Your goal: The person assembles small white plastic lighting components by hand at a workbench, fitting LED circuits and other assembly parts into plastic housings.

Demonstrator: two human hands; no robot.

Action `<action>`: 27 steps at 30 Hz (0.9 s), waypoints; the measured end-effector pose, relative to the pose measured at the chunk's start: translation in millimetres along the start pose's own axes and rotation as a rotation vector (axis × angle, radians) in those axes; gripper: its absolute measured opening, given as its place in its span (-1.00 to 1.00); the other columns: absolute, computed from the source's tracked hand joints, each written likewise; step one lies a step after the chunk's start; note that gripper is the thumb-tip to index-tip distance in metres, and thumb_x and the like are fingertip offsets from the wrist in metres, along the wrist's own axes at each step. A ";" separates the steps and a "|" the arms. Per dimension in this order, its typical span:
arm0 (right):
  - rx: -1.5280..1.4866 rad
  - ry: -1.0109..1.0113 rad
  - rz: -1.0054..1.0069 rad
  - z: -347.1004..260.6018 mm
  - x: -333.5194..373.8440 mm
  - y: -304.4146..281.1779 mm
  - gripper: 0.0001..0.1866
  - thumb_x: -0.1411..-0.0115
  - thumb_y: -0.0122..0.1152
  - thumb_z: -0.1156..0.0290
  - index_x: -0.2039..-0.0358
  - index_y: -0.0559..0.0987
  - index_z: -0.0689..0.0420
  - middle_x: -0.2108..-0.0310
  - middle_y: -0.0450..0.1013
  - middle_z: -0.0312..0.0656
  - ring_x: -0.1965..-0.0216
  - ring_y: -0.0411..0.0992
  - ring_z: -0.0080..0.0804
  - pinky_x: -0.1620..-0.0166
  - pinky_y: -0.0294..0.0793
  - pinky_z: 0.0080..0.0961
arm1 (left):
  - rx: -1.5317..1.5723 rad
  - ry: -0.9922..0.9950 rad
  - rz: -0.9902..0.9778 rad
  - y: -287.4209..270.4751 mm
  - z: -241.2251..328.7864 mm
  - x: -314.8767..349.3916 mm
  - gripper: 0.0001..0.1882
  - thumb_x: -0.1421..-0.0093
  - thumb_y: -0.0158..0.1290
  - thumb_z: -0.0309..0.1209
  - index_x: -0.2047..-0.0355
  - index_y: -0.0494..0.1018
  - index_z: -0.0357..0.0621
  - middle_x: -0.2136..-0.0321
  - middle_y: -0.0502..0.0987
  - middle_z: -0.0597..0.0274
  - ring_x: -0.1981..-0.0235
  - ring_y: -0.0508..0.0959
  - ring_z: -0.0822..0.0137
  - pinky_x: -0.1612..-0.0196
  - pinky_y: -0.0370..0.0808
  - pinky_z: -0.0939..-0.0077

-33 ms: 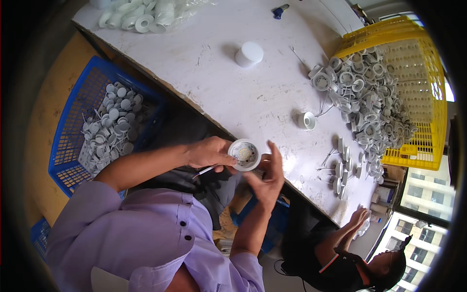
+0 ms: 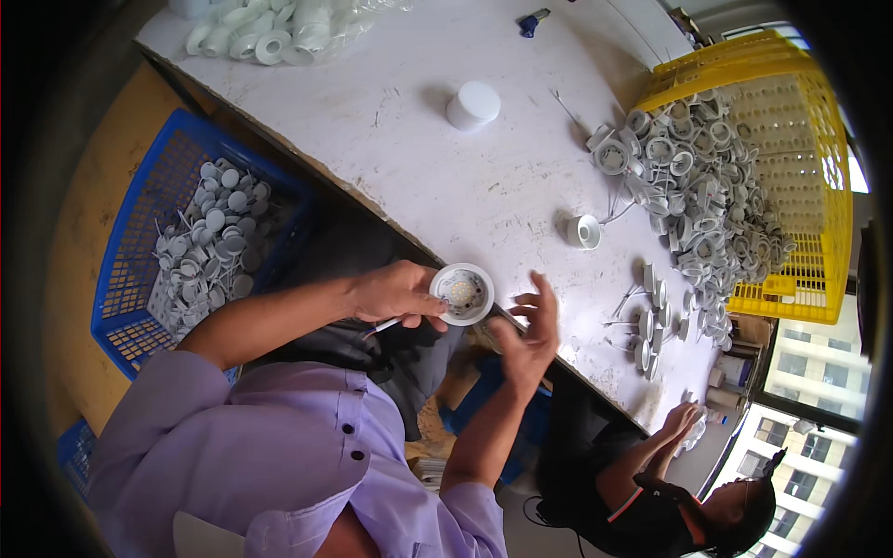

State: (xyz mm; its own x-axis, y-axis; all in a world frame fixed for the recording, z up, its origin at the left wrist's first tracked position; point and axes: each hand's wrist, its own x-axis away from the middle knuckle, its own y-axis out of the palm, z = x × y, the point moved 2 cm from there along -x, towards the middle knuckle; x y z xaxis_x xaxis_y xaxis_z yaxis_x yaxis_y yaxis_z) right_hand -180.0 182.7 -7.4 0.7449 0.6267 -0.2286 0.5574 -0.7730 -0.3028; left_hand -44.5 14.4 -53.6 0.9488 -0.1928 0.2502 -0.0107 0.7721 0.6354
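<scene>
My left hand [image 2: 402, 294] grips a round white LED downlight housing [image 2: 462, 295] by its near left rim, just off the table edge. The housing's open face is up, showing a board with small yellowish LEDs inside. A short cable end [image 2: 383, 327] pokes out below my left fingers. Just right of the housing, my right hand [image 2: 532, 333] is open with fingers spread, apart from it and holding nothing. On the white table [image 2: 409, 177] beyond, a single white downlight housing [image 2: 584, 232] rests with its wire trailing, and a white round stack of discs [image 2: 473, 105] stands farther off.
A tipped yellow basket [image 2: 809, 223] spills many wired housings [image 2: 698, 195] onto the table. Several wired lamps [image 2: 649, 321] lie nearer. At left, a blue basket [image 2: 126, 270] holds finished-looking lamps. A plastic bag of white rings [image 2: 279, 33] and a blue tool [image 2: 533, 22] lie far back; a co-worker [image 2: 651, 493] sits right.
My right hand has moved away from the housing to the right, its fingers opening wider. My left hand keeps its hold on the housing, nearly in place.
</scene>
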 end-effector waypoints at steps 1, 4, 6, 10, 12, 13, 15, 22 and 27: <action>0.263 -0.092 0.141 18.7 -12.4 -24.6 -0.33 0.12 0.31 0.56 -0.09 0.38 0.24 0.05 0.42 -0.13 0.35 0.36 -0.51 0.30 0.42 -0.58 | 0.051 0.008 -0.003 -0.7 0.3 0.8 -0.65 -0.22 0.04 -0.43 0.02 0.31 -0.32 0.22 0.48 0.13 0.30 0.56 0.39 0.52 0.39 0.70; 0.550 0.070 0.381 43.3 -61.8 -61.2 -0.49 -0.06 0.31 0.27 -0.01 0.46 0.22 0.09 0.41 -0.09 0.29 0.37 -0.40 0.32 0.45 -0.51 | 0.110 0.007 0.012 -3.3 -5.3 5.0 -0.68 -0.21 0.05 -0.44 0.06 0.32 -0.32 0.28 0.48 0.14 0.32 0.56 0.39 0.61 0.28 0.73; 0.658 0.089 0.373 63.9 -87.2 -72.6 -0.38 -0.01 0.35 0.12 -0.02 0.45 0.22 0.06 0.36 -0.05 0.20 0.36 -0.30 0.23 0.45 -0.44 | 0.088 -0.015 -0.002 -4.3 -14.5 3.7 -0.68 -0.21 0.06 -0.44 0.07 0.33 -0.32 0.27 0.48 0.14 0.32 0.57 0.39 0.61 0.28 0.75; 0.779 0.130 0.278 79.9 -118.2 -81.8 -0.25 0.07 0.39 0.09 -0.05 0.40 0.31 0.00 0.30 0.06 0.06 0.34 -0.15 0.04 0.38 -0.30 | 0.052 -0.009 0.042 -7.0 -18.7 8.8 -0.68 -0.21 0.06 -0.44 0.07 0.34 -0.33 0.27 0.49 0.14 0.32 0.57 0.40 0.61 0.28 0.76; 0.750 0.163 0.191 84.3 -128.2 -81.1 -0.22 0.09 0.39 0.04 -0.03 0.41 0.33 0.02 0.31 0.09 0.01 0.32 -0.09 -0.05 0.30 -0.27 | 0.048 0.001 0.054 -9.7 -17.7 12.6 -0.69 -0.21 0.05 -0.43 0.08 0.35 -0.32 0.26 0.49 0.14 0.32 0.57 0.40 0.61 0.29 0.76; 0.752 0.157 0.190 85.7 -129.9 -82.2 -0.22 0.09 0.39 0.04 -0.03 0.41 0.33 0.02 0.31 0.09 0.01 0.32 -0.09 -0.05 0.30 -0.27 | 0.047 -0.002 0.057 -10.1 -16.8 14.1 -0.69 -0.21 0.05 -0.43 0.08 0.35 -0.32 0.26 0.49 0.14 0.32 0.57 0.40 0.61 0.28 0.76; 0.758 0.126 0.201 84.1 -129.8 -79.5 -0.25 0.08 0.38 0.05 -0.01 0.43 0.34 0.03 0.32 0.10 0.00 0.32 -0.06 -0.05 0.31 -0.29 | 0.048 0.002 0.066 -12.5 -16.5 16.8 -0.69 -0.21 0.05 -0.42 0.08 0.36 -0.31 0.26 0.49 0.14 0.32 0.57 0.40 0.61 0.28 0.76; 0.765 0.059 0.277 77.5 -121.0 -82.3 -0.30 0.07 0.37 0.14 -0.03 0.42 0.30 0.02 0.34 0.05 -0.01 0.34 -0.12 -0.03 0.35 -0.31 | 0.048 -0.007 0.042 -7.1 -11.2 16.6 -0.69 -0.21 0.06 -0.38 0.09 0.37 -0.29 0.27 0.49 0.16 0.33 0.56 0.43 0.61 0.28 0.77; 0.499 -0.064 0.229 10.3 -84.6 -46.0 -0.45 -0.03 0.32 0.34 -0.04 0.43 0.21 0.02 0.35 -0.06 0.07 0.39 -0.32 0.14 0.47 -0.41 | -0.084 0.036 0.137 -5.9 -5.9 13.2 -0.65 -0.25 0.01 -0.36 0.02 0.32 -0.29 0.30 0.48 0.23 0.37 0.55 0.53 0.64 0.23 0.78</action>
State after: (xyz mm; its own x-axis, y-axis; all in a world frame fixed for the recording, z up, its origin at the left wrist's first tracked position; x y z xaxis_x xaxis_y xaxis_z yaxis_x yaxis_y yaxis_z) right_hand -272.5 166.3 16.3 0.7946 0.4645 -0.3909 0.1308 -0.7598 -0.6369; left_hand -30.1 10.9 -58.3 0.9510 -0.0618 0.3030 -0.1153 0.8382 0.5331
